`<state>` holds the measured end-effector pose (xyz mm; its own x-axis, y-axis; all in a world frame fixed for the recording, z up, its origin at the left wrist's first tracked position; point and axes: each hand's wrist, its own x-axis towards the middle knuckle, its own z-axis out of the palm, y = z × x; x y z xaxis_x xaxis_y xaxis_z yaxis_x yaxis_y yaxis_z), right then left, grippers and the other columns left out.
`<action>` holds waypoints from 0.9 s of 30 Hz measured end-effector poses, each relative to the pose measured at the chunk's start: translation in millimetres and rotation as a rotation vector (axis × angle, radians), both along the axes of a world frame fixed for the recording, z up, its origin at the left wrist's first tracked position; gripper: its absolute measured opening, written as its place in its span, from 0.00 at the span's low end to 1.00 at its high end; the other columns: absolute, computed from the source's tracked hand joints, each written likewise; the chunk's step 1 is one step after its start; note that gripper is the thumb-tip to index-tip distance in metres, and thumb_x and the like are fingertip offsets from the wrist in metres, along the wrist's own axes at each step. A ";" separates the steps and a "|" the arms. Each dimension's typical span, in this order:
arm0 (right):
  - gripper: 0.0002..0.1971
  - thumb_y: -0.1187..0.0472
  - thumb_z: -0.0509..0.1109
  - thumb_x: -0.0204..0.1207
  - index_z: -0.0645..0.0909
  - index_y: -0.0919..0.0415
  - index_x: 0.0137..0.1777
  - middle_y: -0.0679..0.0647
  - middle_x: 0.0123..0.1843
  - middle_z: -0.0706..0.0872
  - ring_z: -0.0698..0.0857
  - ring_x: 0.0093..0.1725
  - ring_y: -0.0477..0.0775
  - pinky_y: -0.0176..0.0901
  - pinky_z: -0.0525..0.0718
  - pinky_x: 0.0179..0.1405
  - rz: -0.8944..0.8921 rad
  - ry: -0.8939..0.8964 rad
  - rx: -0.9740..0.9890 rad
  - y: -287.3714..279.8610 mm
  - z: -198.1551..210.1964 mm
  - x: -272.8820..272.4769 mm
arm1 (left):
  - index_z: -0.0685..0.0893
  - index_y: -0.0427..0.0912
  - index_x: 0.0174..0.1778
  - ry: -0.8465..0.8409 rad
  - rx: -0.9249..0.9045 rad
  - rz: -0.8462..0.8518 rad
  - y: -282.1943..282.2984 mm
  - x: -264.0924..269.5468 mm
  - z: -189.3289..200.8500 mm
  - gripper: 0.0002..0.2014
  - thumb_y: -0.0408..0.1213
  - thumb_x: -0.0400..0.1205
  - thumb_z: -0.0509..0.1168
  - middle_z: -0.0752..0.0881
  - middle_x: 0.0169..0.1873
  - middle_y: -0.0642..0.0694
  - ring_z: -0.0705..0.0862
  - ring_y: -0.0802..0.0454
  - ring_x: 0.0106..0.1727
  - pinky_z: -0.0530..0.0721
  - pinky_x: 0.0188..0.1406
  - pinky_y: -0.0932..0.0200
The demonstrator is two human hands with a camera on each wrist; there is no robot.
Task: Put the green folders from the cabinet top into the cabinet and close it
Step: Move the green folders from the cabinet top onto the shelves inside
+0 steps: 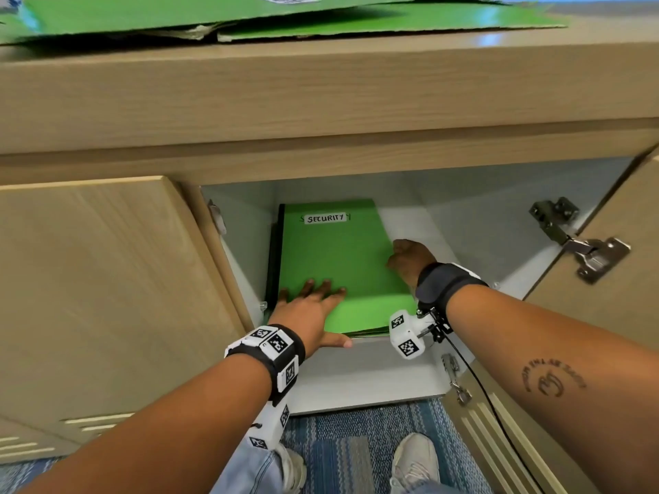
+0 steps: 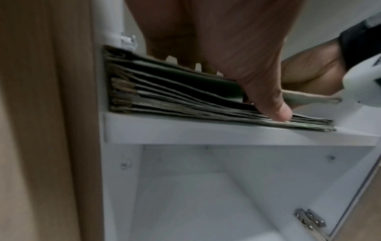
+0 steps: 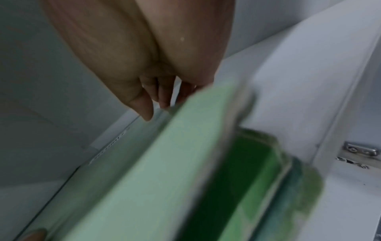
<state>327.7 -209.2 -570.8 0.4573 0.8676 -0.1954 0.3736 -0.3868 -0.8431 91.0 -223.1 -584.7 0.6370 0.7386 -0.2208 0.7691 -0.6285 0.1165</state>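
Note:
A stack of green folders point(image 1: 338, 265) lies on the white shelf point(image 1: 356, 372) inside the open cabinet. The top one carries a label reading SECURITY. My left hand point(image 1: 310, 308) presses flat on its front left corner with fingers spread, and the thumb point(image 2: 274, 107) rests against the stack's front edge point(image 2: 175, 97). My right hand point(image 1: 406, 258) is at the top folder's right edge, fingers curled down around it. In the right wrist view that edge point(image 3: 164, 179) is raised a little off the stack. More green folders point(image 1: 285, 16) lie on the cabinet top.
The right cabinet door point(image 1: 634, 226) stands open with its hinge point(image 1: 577, 244) showing. To the left is a shut door point(image 1: 107, 279). Below the shelf is a white lower compartment point(image 2: 206, 203). My shoes stand on blue carpet point(image 1: 338, 451) in front.

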 end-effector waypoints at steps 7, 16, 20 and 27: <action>0.30 0.68 0.73 0.72 0.70 0.70 0.74 0.65 0.71 0.79 0.80 0.69 0.64 0.50 0.79 0.69 0.076 -0.142 -0.153 0.5 -2.6 -11.0 | 0.53 0.65 0.82 0.038 -0.007 0.059 4.0 -7.3 1.3 0.48 0.71 0.67 0.66 0.48 0.85 0.52 0.46 0.48 0.85 0.47 0.78 0.27; 0.32 0.63 0.75 0.73 0.69 0.73 0.74 0.66 0.74 0.76 0.78 0.71 0.65 0.45 0.79 0.63 0.044 -0.152 -0.249 -3.4 1.0 -9.5 | 0.64 0.64 0.79 -0.001 -0.041 0.058 2.6 -1.4 3.4 0.39 0.64 0.72 0.69 0.60 0.83 0.55 0.57 0.48 0.84 0.58 0.78 0.34; 0.24 0.61 0.75 0.72 0.77 0.72 0.65 0.66 0.66 0.83 0.83 0.62 0.65 0.41 0.76 0.47 0.050 -0.180 -0.268 -1.1 -1.1 -10.7 | 0.64 0.64 0.79 -0.008 -0.053 0.065 2.8 -2.9 0.3 0.39 0.64 0.72 0.69 0.59 0.83 0.54 0.55 0.49 0.84 0.58 0.78 0.32; 0.30 0.53 0.74 0.73 0.72 0.61 0.74 0.62 0.73 0.76 0.80 0.68 0.64 0.46 0.79 0.66 -0.010 -0.191 -0.080 -20.2 26.8 -30.1 | 0.55 0.61 0.82 -0.066 0.049 -0.007 -18.6 -5.9 25.2 0.48 0.70 0.68 0.67 0.48 0.85 0.50 0.43 0.46 0.85 0.41 0.82 0.37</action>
